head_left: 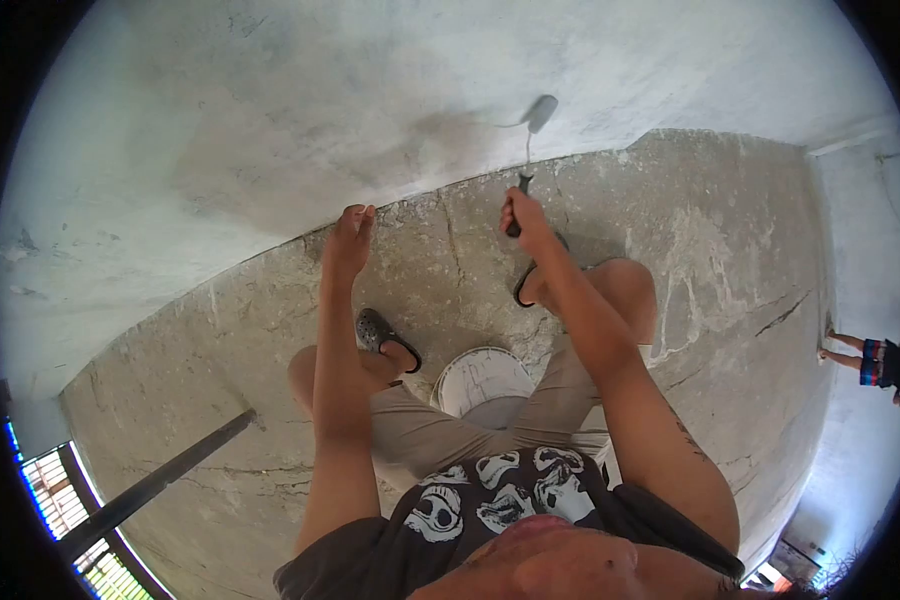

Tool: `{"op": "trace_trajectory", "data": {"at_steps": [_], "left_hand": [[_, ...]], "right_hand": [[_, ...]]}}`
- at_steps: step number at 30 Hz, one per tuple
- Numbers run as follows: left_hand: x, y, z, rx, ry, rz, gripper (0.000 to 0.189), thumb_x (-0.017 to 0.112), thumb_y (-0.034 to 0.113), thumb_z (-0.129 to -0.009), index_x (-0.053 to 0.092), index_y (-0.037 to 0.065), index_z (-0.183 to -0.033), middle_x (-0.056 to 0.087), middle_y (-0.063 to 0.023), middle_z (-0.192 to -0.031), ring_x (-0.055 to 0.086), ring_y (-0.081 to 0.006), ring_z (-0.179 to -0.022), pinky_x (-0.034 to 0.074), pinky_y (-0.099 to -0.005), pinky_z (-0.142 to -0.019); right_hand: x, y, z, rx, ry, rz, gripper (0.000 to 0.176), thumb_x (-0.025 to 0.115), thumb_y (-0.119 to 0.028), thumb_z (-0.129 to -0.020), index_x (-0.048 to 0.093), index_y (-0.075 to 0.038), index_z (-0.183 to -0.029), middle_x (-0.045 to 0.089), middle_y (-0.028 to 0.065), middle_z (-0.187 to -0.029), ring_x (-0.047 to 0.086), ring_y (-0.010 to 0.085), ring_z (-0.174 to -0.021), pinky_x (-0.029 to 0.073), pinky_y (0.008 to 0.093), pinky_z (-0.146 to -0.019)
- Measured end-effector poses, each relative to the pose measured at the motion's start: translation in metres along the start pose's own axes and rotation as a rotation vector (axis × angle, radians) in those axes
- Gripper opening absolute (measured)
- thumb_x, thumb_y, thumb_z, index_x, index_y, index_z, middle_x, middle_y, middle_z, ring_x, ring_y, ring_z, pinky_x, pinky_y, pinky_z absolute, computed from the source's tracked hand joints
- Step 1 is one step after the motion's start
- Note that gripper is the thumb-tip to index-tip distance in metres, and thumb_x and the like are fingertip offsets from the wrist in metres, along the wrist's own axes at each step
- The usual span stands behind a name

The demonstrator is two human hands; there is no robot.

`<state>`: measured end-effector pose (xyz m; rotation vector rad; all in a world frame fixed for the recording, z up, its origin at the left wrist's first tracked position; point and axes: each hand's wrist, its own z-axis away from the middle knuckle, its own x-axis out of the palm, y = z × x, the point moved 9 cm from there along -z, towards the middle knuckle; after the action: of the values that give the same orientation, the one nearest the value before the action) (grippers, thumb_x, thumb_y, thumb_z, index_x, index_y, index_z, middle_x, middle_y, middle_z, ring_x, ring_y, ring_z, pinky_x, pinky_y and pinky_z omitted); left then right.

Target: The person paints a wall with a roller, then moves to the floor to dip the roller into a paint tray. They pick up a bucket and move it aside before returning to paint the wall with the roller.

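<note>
My right hand (526, 217) is wrapped round the dark handle of a small paint roller (542, 113). Its grey-white roller head lies against the pale wall (310, 120), just above where the wall meets the floor. Farther left, my left hand (350, 240) is held out near the foot of the wall. Its fingers are stretched and a little bent, with a gap between them and nothing visible held. A round white bucket top (484, 378) shows between my legs, partly covered by my trousers.
Cracked, stained concrete floor (710, 250) spreads around my feet, which wear dark clogs (378, 330). A dark pole (170, 480) stands at the lower left near a barred window (55, 495). Another person (885, 365) is at the far right beside a wall.
</note>
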<state>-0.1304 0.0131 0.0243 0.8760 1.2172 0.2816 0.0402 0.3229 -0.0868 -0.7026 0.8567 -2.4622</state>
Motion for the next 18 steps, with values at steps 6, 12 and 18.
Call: {"op": "trace_trajectory", "data": {"at_steps": [6,12,18], "left_hand": [[0.015,-0.016,-0.009,0.066,-0.005,0.029,0.053,0.049,0.051,-0.1,0.057,0.004,-0.122,0.066,-0.0215,-0.118,0.062,-0.0394,-0.112,0.049,-0.0449,-0.092],[0.006,-0.008,-0.002,0.066,0.011,0.034,0.05,0.05,0.049,-0.1,0.057,0.003,-0.12,0.066,-0.0218,-0.117,0.062,-0.0392,-0.111,0.049,-0.0449,-0.092],[0.001,-0.013,-0.005,0.042,0.022,0.026,0.05,0.049,0.048,-0.101,0.057,0.003,-0.12,0.066,-0.0218,-0.115,0.062,-0.0395,-0.11,0.049,-0.045,-0.091]], "right_hand": [[0.012,0.036,0.006,0.075,-0.142,0.229,0.026,0.057,-0.021,-0.091,0.051,-0.006,-0.07,0.05,0.0054,-0.058,0.047,0.0156,-0.046,0.041,0.0341,-0.043],[0.037,0.043,0.035,0.018,-0.246,0.548,0.027,0.06,-0.023,-0.091,0.048,-0.008,-0.072,0.048,0.0019,-0.056,0.046,0.0146,-0.044,0.04,0.0341,-0.043],[0.003,0.012,0.007,-0.086,-0.014,0.196,0.024,0.058,-0.019,-0.09,0.048,-0.006,-0.071,0.048,0.0031,-0.057,0.046,0.0153,-0.043,0.041,0.0344,-0.042]]}}
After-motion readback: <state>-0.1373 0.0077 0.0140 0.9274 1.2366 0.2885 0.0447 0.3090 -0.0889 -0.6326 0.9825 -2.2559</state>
